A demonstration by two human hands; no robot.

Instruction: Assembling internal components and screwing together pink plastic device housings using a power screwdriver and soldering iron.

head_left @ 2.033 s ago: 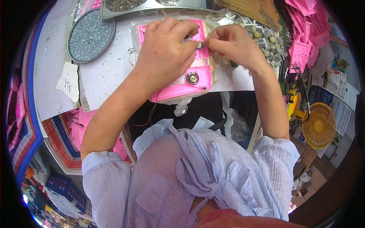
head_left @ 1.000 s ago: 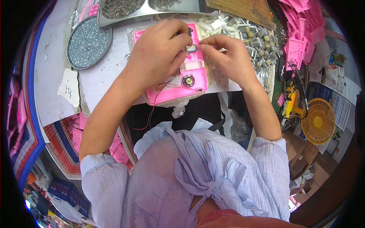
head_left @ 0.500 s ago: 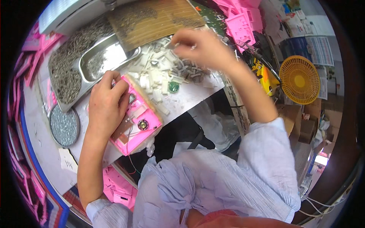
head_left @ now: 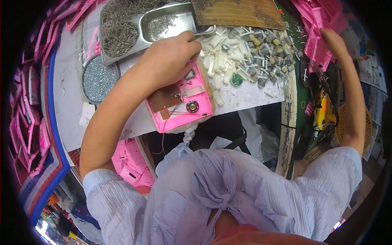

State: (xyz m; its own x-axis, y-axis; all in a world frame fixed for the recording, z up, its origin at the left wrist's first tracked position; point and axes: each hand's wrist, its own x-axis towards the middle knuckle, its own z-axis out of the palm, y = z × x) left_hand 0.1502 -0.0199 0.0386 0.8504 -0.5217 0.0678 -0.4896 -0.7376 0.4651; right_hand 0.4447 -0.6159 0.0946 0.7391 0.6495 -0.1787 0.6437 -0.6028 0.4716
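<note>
We see the left hand [head_left: 175, 57] curled over the upper end of the pink casing [head_left: 199, 98] on the worktable [head_left: 67, 102], the right hand [head_left: 335, 43] at the stacked pink parts [head_left: 316, 43]; we cannot tell whether either grips. A metal tray [head_left: 122, 57] holds heaped dark bits, a round dish [head_left: 83, 81] silvery ones.

Wht-topped tbl [head_left: 251, 96] w/ grn surface [head_left: 301, 98] to R, yel. fan [head_left: 340, 127] beyond, brt light [head_left: 43, 226] low L.
</note>
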